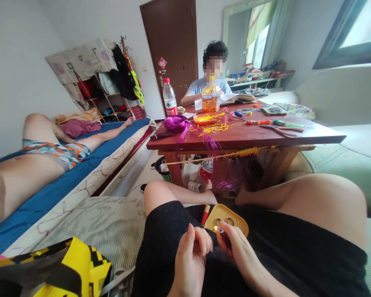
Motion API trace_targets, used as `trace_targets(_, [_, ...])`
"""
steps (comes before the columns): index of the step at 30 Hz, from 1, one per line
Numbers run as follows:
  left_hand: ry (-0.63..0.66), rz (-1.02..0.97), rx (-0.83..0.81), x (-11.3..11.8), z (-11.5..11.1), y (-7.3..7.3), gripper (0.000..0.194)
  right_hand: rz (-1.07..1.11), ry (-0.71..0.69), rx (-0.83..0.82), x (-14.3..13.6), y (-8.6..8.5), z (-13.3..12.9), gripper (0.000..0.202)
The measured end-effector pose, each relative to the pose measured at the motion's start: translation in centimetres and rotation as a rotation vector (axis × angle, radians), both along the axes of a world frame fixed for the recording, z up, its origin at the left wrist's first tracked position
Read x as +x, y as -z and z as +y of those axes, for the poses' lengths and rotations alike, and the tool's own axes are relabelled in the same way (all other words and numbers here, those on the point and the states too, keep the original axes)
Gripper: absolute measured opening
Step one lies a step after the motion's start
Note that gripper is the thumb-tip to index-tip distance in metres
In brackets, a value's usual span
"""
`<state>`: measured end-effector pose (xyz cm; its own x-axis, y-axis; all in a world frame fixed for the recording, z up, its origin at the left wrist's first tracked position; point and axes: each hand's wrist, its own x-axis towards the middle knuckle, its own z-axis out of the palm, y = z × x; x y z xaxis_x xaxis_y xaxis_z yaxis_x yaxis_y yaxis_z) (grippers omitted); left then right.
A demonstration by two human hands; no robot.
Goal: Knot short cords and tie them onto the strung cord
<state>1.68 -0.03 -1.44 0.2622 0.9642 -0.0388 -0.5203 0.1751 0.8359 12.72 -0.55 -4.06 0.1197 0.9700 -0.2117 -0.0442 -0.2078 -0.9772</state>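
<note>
My right hand (236,245) is closed around a lighter (223,234), and a small flame burns at its top. To the left, a short gap away, my left hand (193,253) has its fingers curled in and its thumb up; whatever it may hold is hidden or too small to make out. Just beyond both hands a yellow tray (243,225) rests on the dark cloth over my lap, with two ring-shaped pieces (230,221) in it. Against the tray's left side lies a red stick-like object (205,215) with a pale end.
Ahead stands a red table (179,142) bearing purple strands (177,123), yellow strips, pliers (278,130) and bottles. A thin stick (200,159) with yellow pieces runs along its near edge. Someone (191,93) sits behind it. Another person's legs (40,161) lie on the bed at left.
</note>
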Motion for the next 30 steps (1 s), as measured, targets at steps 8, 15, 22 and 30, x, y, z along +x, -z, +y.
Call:
trace_targets(8, [-0.005, 0.008, -0.007, -0.2, 0.0, -0.1, 0.048, 0.036, -0.024, -0.040, 0.1, 0.0, -0.2, 0.050])
trace_targets(15, [-0.009, -0.059, -0.038, -0.1, 0.0, -0.3, 0.047, -0.215, -0.044, -0.012, 1.0, -0.1, 0.6, 0.054])
trace_targets(22, [-0.007, -0.149, -0.075, -0.1, 0.0, -0.5, 0.044, -0.820, -0.153, -0.009, 8.0, 2.0, 4.5, 0.016])
trace_targets(30, [-0.012, -0.187, -0.056, -0.6, 0.4, 0.1, 0.044, -1.300, -0.443, 0.026, 7.5, 5.2, 4.7, 0.012])
